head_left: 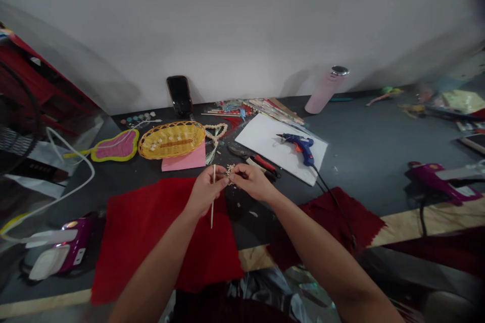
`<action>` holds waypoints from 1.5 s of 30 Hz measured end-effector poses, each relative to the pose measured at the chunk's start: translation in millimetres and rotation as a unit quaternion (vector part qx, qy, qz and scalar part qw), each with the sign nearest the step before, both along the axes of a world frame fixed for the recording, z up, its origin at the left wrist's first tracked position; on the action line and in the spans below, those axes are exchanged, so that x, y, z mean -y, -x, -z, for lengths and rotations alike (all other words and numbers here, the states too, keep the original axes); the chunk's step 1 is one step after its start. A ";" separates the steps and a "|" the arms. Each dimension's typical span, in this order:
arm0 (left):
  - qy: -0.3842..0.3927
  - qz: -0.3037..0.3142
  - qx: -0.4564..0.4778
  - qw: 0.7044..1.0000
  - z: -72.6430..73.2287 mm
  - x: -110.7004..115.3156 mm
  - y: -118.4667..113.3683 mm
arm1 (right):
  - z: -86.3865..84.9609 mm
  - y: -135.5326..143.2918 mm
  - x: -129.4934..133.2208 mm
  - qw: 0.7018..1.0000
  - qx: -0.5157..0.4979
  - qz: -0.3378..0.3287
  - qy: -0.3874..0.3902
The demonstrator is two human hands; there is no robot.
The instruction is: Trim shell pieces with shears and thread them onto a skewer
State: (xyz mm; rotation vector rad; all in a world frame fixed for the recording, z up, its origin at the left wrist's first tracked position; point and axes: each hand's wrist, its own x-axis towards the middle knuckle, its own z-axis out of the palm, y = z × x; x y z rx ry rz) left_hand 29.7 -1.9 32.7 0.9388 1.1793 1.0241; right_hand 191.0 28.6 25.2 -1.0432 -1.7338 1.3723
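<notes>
In the middle of the head view my left hand (204, 192) is closed, with a thin pale stick (212, 214) crossing its fingers and pointing down towards me. My right hand (253, 181) meets it fingertip to fingertip. Its thumb and forefinger are pinched together, and what lies between them is too small to make out. Just beyond and between the fingertips lies a little heap of small cream bead-like pieces (230, 168) on the dark table. Under my left hand is a red cloth (144, 222).
A yellow wicker basket (172, 149), pink paper (185, 161), pliers (265, 163) and a blue glue gun (299, 145) on a white board (253, 133) lie beyond my hands. A pink bottle (322, 93) and phone (180, 96) stand behind. Purple irons (78, 242) are at both sides.
</notes>
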 end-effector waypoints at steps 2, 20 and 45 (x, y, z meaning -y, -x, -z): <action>0.016 0.021 0.015 1.000 0.2 0.5 -1.7 | 0.0 -2.0 -2.6 0.999 -0.024 -0.002 0.024; -0.010 0.042 -0.017 0.999 -12.2 3.1 3.8 | -7.1 -4.5 -2.0 0.997 -0.072 -0.025 0.026; -0.001 -0.002 -0.051 0.999 -8.2 2.1 1.8 | -2.4 9.1 5.5 0.992 -0.105 -0.032 0.064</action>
